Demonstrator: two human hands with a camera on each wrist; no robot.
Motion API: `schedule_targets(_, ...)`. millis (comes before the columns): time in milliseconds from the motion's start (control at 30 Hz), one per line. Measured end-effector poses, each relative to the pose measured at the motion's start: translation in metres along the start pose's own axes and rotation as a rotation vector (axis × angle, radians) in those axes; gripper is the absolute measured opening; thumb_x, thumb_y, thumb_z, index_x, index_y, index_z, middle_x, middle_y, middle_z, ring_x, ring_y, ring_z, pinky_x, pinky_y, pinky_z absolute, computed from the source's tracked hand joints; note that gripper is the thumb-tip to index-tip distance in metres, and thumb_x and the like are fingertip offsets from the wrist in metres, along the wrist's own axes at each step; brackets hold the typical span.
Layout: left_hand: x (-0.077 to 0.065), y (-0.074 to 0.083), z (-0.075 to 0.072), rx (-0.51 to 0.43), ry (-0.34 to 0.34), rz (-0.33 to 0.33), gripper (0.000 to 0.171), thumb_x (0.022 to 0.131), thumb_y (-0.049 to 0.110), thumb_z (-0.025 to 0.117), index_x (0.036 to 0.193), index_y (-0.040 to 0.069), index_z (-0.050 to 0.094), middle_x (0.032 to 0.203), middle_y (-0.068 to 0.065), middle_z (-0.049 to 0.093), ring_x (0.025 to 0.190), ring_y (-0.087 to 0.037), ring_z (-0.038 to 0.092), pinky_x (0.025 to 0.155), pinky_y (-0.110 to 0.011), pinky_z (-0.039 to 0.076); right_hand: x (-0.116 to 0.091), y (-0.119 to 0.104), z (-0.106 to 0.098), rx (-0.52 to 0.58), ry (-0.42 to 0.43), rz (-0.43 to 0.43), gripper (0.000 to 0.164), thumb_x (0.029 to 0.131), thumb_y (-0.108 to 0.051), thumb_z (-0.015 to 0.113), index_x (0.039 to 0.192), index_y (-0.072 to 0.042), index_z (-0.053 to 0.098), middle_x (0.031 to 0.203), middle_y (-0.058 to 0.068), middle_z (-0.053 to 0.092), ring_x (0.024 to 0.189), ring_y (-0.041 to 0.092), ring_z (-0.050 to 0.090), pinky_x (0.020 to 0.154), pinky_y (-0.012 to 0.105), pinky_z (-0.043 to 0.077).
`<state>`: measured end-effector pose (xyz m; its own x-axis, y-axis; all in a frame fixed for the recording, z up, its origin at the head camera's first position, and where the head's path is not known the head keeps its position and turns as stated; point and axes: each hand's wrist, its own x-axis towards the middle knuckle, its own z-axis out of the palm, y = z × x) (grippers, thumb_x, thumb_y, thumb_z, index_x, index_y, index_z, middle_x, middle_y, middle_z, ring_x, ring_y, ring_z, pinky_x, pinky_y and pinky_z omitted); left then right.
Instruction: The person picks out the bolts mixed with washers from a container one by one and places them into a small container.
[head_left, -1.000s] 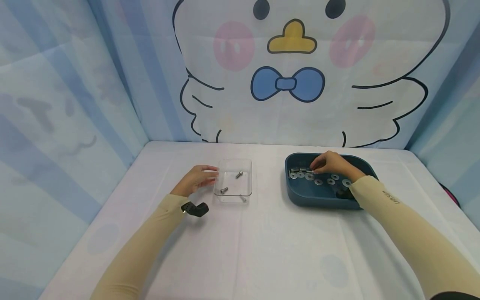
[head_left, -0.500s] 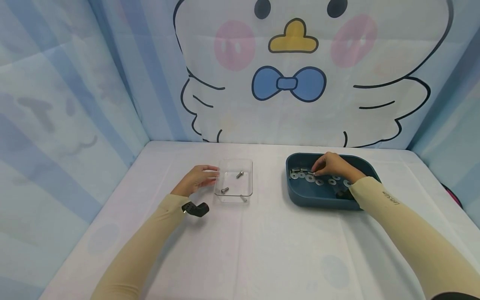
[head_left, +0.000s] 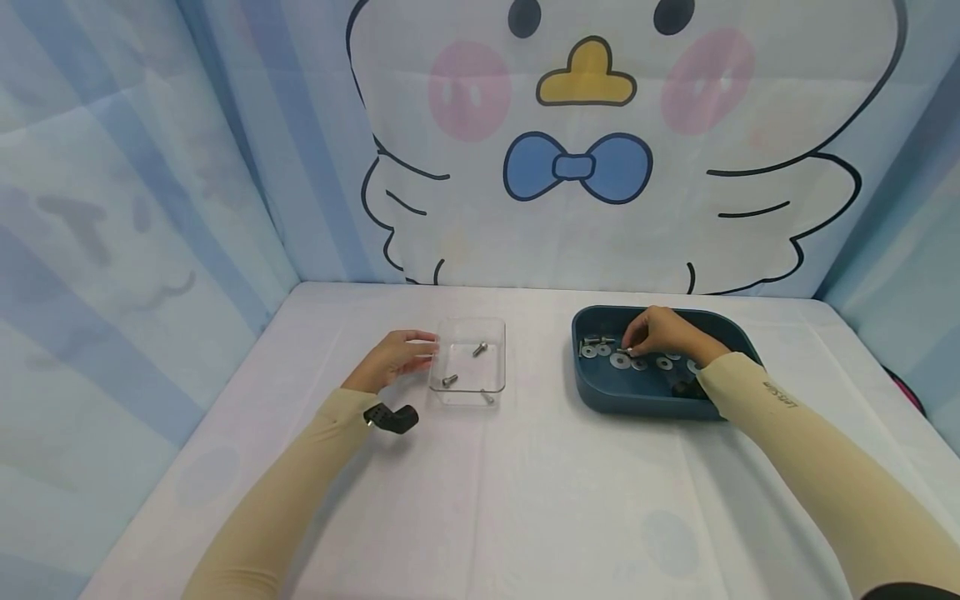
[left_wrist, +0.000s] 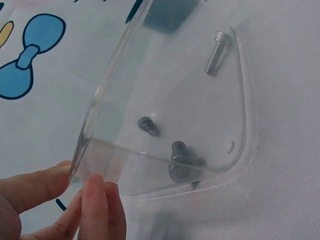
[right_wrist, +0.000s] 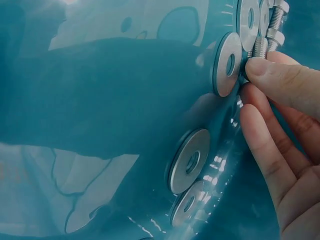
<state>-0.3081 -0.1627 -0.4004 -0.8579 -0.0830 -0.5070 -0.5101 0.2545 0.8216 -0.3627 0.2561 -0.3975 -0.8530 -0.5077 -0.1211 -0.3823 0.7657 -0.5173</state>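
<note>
In the head view, my left hand (head_left: 393,360) is at the left side of a clear plastic box (head_left: 504,358). The left wrist view shows its thumb and fingers pinching the box wall (left_wrist: 107,95) near a corner. Loose metal bolts (head_left: 479,349) lie on the box floor, one with a threaded shank (left_wrist: 215,55) in plain sight. My right hand (head_left: 663,331) reaches into a dark blue-green tray (head_left: 637,402). Between its thumb and fingers it pinches a silver bolt (right_wrist: 259,47), partly hidden by the thumb. Flat round washers (right_wrist: 190,161) line the tray beside the fingers.
More bolts (right_wrist: 276,37) sit at the tray's left end, past my right fingertips. A black device (head_left: 390,418) is strapped at my left wrist. White cloth (head_left: 517,500) covers the table, and a printed curtain (head_left: 570,242) hangs behind it.
My right fingers have shifted slightly toward the tray's near side with the bolt, and a washer beside them has slid a little nearer. The left hand and clear box hold still.
</note>
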Motion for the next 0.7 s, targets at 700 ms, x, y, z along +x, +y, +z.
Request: schedule_targets(700,-0.0014,-0.0011,-0.0017,-0.02,-0.034,0.048,0.044,0.091,0.011,0.061,0.133,0.005,0.05,0.128,-0.012,0.053,0.078,-0.006,0.055,0.068,-0.012,0.051,-0.0001,0.0001,0.0002,-0.003,-0.034,-0.034,0.014,0.076,0.004,0.071,0.089,0.0,0.073,0.09,0.015,0.072,0.077,0.018,0.066,0.067,0.032,0.057)
